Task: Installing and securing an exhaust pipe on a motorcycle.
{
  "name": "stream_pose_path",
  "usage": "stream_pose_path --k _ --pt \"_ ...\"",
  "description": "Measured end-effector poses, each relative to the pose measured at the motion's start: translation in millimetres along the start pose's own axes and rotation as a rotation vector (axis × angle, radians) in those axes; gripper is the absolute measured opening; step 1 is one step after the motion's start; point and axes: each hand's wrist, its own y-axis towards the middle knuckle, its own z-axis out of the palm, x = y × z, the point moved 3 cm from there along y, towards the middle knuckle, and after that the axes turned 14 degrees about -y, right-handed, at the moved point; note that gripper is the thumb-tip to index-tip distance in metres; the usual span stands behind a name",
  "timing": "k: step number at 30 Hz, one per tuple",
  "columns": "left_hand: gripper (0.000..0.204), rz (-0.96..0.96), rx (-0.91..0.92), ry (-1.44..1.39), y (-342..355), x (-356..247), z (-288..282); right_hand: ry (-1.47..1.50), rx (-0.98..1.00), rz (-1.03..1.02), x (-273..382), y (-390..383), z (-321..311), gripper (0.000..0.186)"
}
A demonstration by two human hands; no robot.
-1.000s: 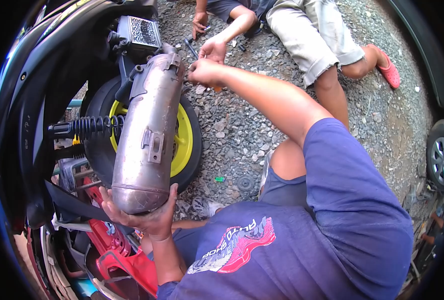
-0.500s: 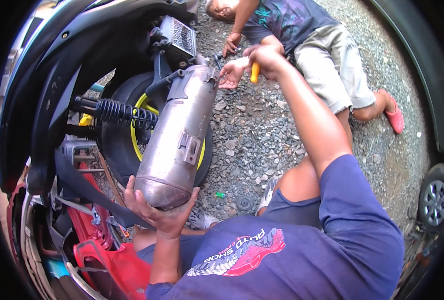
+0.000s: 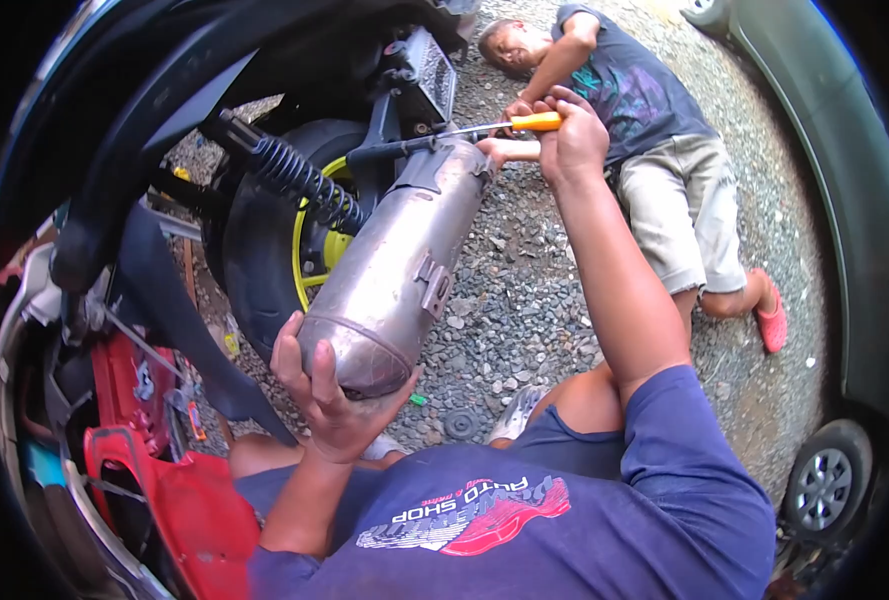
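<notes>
A dull metal exhaust muffler [image 3: 389, 275] slants away from me beside the motorcycle's rear wheel. Cupped under its near end is my left hand [image 3: 336, 395], fingers spread round the rounded shell. My right hand [image 3: 576, 140] is closed on a screwdriver with an orange handle [image 3: 537, 121]. The screwdriver's thin shaft points left, its tip at the dark bracket [image 3: 389, 150] by the muffler's far end; whether it touches is too small to tell. A co-worker's hand [image 3: 496, 150] reaches in just below the shaft, close to the muffler's far end.
The co-worker [image 3: 629, 90] lies on the gravel [image 3: 509, 290] at the far side. A coil-spring shock absorber [image 3: 299, 175] and the yellow-rimmed wheel [image 3: 294, 230] stand left of the muffler. Red body panels [image 3: 179, 500] lie at lower left; a dark car [image 3: 824, 130] borders the right.
My right hand has turned the screwdriver from pointing down to lying level, tip toward the bracket. The view has shifted, so the muffler appears farther right. My left hand still supports it.
</notes>
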Motion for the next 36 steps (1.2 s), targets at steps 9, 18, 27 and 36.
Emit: stream_pose_path --k 9,18,27,36 --pt "0.112 0.041 -0.083 -0.130 -5.9 10.3 -4.0 -0.114 0.138 0.082 -29.2 -33.4 29.9 0.028" --pt "0.115 0.069 -0.104 -0.098 -2.8 12.2 -10.6 -0.286 0.257 0.063 -13.8 -36.7 33.5 0.025" --pt "0.103 0.018 -0.150 -0.179 -4.8 11.4 -5.0 -0.454 0.153 0.171 -15.2 -22.3 39.9 0.028" --pt "0.085 -0.001 -0.177 -0.238 11.8 10.1 -12.7 -0.910 0.623 0.418 38.4 6.0 25.3 0.034"
